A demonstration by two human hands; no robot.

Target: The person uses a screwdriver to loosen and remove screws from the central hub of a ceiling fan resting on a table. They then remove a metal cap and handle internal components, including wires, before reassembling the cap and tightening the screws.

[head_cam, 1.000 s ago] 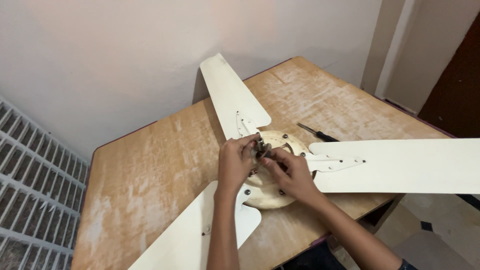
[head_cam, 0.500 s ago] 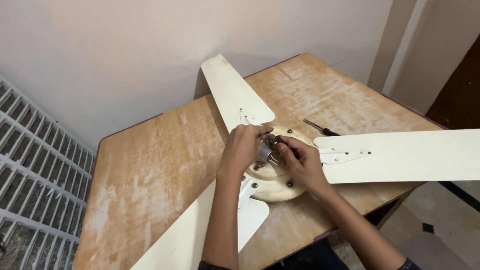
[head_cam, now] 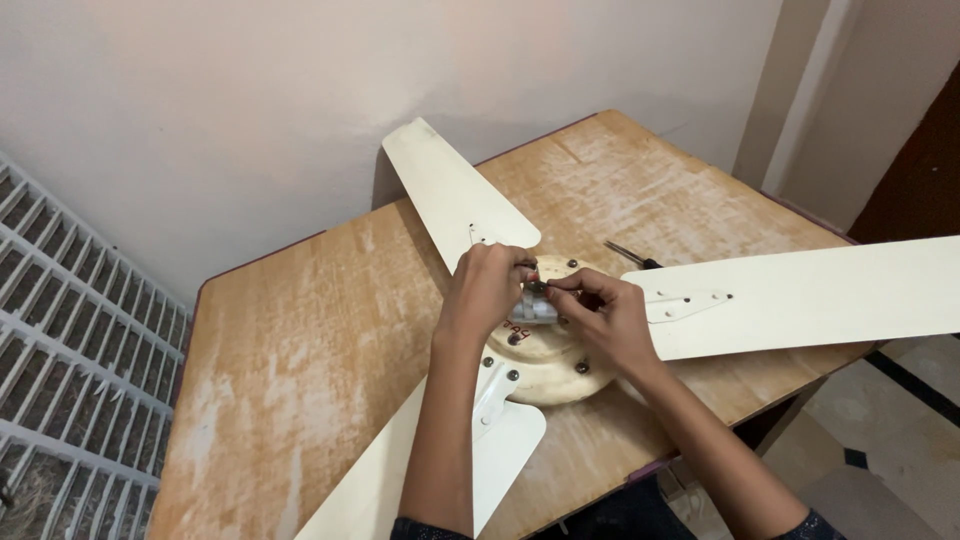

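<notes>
A cream ceiling fan lies on a worn wooden table (head_cam: 300, 340), its round motor housing (head_cam: 545, 365) in the middle. Three blades reach out: one to the back (head_cam: 450, 190), one to the right (head_cam: 820, 290), one toward me at the lower left (head_cam: 400, 470). My left hand (head_cam: 485, 290) and my right hand (head_cam: 600, 315) meet over the hub. Both pinch a small grey metal part (head_cam: 536, 300) on top of the housing.
A dark-handled screwdriver (head_cam: 630, 255) lies on the table behind the housing. A white metal grille (head_cam: 70, 360) stands at the left. A plain wall runs behind the table, and a tiled floor (head_cam: 880, 440) shows at the lower right.
My view has shifted a little. Both hands have stayed on the hub and drawn closer together around the small metal part.
</notes>
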